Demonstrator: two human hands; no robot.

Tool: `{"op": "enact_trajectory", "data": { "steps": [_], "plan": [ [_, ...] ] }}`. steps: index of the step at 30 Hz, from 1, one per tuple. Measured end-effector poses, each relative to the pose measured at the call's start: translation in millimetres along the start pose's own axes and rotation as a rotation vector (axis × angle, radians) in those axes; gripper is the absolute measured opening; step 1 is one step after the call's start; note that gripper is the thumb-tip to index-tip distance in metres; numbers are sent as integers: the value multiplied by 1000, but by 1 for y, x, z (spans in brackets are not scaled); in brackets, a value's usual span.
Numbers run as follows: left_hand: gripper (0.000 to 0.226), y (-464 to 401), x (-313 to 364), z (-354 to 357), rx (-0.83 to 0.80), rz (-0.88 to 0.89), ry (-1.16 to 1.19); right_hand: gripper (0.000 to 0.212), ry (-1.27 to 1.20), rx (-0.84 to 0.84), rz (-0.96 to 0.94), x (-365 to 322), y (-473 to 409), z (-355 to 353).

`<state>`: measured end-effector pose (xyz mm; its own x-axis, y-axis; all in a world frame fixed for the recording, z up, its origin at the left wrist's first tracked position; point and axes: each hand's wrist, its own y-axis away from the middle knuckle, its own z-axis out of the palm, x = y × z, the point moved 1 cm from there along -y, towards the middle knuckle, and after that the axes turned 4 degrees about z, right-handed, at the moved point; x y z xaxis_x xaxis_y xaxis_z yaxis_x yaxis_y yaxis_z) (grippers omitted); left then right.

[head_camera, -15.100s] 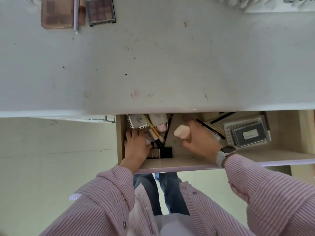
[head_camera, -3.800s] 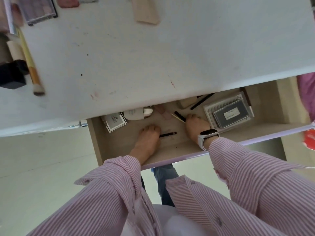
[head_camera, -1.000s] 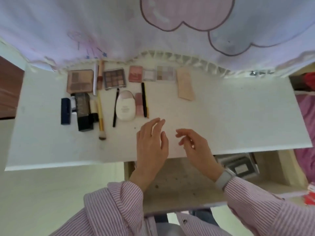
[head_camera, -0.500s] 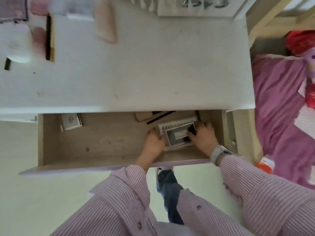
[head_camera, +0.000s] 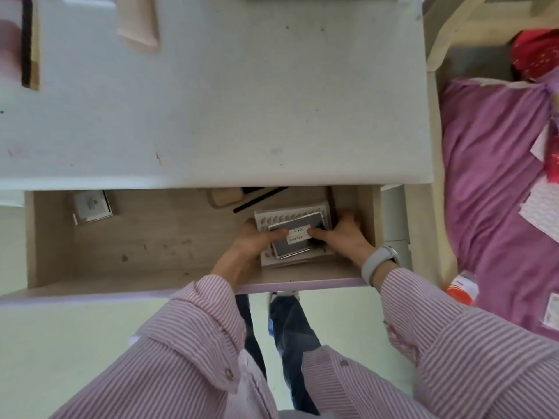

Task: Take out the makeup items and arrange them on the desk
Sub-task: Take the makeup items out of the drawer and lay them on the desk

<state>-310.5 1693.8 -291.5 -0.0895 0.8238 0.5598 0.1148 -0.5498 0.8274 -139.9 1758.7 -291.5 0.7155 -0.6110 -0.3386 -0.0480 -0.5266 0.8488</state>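
Note:
The drawer (head_camera: pixel 136 282) below the white desk (head_camera: pixel 242 101) is pulled open. At its right end lies a white lash tray (head_camera: pixel 290 214) with a grey labelled box (head_camera: pixel 298 237) stacked on it. My left hand (head_camera: pixel 252 240) grips the stack's left side, thumb on the box. My right hand (head_camera: pixel 341 234) grips its right side, thumb on the label. Still in the drawer are a small white box (head_camera: pixel 90 205), a beige item (head_camera: pixel 225 197) and a black pencil (head_camera: pixel 260 199). A peach tube (head_camera: pixel 137 24) and a black-gold stick (head_camera: pixel 30 43) lie on the desk.
A bed with a purple cover (head_camera: pixel 496 192) stands right of the desk, with papers and a red item on it. A white-orange pack (head_camera: pixel 461 287) sits at the bed's edge. The left and middle of the drawer floor are bare wood.
Both hands have closed in on the tray and grey box, thumbs now on top. A second ago the hands were open above the desk; the view has since dropped to the drawer.

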Motion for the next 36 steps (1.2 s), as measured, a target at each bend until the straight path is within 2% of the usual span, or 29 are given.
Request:
{"op": "enact_trajectory", "data": {
  "steps": [2,5,7,10,14,17,20,24,27,33,36],
  "plan": [
    [21,6,1,-5,-53,16,16,55,-57,12,18,-1,-3,-1],
    [21,15,1,-15,-25,64,39,32,112,163,-15,-5,-4,1],
    [23,20,1,-25,43,116,27,33,269,205,-53,-8,-3,3],
    [28,28,0,-44,140,159,-11,44,522,181,-88,-13,1,10],
    [25,39,-1,-67,214,150,-47,39,678,182,-87,-17,9,15],
    [30,54,-2,-83,203,154,-106,28,622,88,-200,-21,19,13],
    [37,72,5,-101,115,224,-182,9,575,-54,-417,-23,37,12],
    [46,97,23,-127,43,337,-240,25,410,-109,-665,-38,71,15],
    [43,117,40,-151,43,390,-143,9,292,-139,-797,-67,97,27],
    [48,129,74,-196,180,445,252,61,43,-94,-814,-147,128,57],
    [46,107,102,-209,337,509,210,77,-42,-34,-731,-190,123,76]
  ]
}}
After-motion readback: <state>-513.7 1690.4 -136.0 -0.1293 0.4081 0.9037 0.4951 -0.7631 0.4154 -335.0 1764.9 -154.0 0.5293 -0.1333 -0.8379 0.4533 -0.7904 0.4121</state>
